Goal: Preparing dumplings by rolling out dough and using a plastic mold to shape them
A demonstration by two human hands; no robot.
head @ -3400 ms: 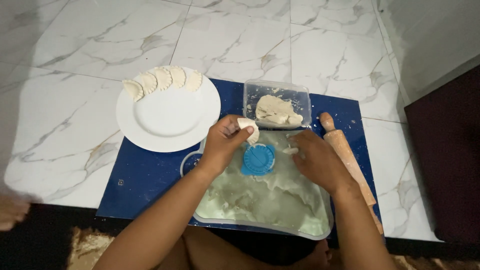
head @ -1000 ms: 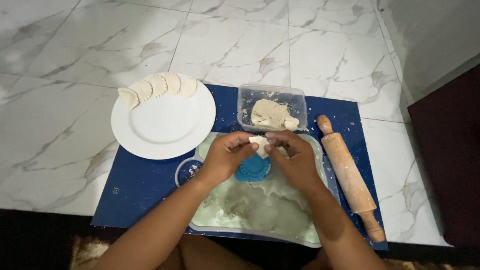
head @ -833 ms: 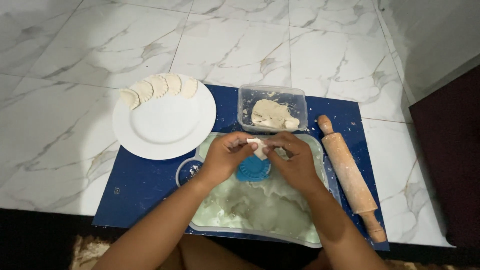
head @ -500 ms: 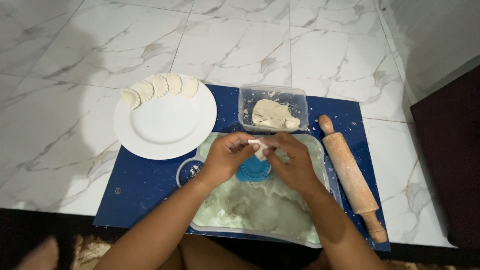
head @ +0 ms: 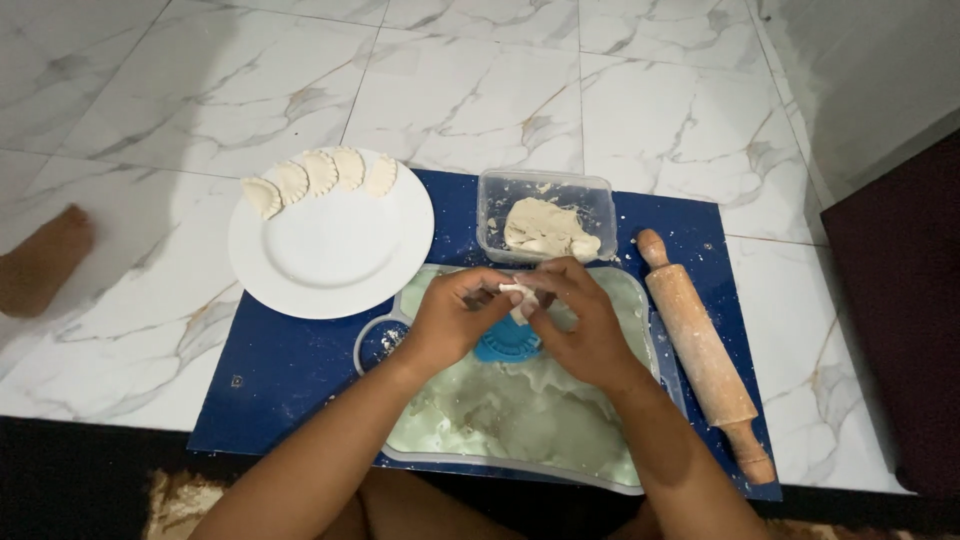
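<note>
My left hand (head: 455, 318) and my right hand (head: 580, 318) meet over a floured tray (head: 520, 420) and pinch one small white piece of dough (head: 519, 293) between their fingertips. Directly below the dough lies a round blue dumpling press (head: 507, 342), partly hidden by my hands. A clear plastic tub (head: 545, 215) with a lump of dough (head: 548, 228) stands just beyond my hands. At left, a white plate (head: 332, 250) carries several folded dumplings (head: 320, 175) along its far rim.
A wooden rolling pin (head: 700, 350) lies to the right of the tray on a blue mat (head: 280, 370). A round cutter ring (head: 378, 340) sits by the tray's left edge. Marble floor tiles surround the mat. Someone's bare foot (head: 40, 262) rests at far left.
My hands came together above the blue press and now work the small dough piece between them; earlier my left hand held it alone. A foot has appeared at the left.
</note>
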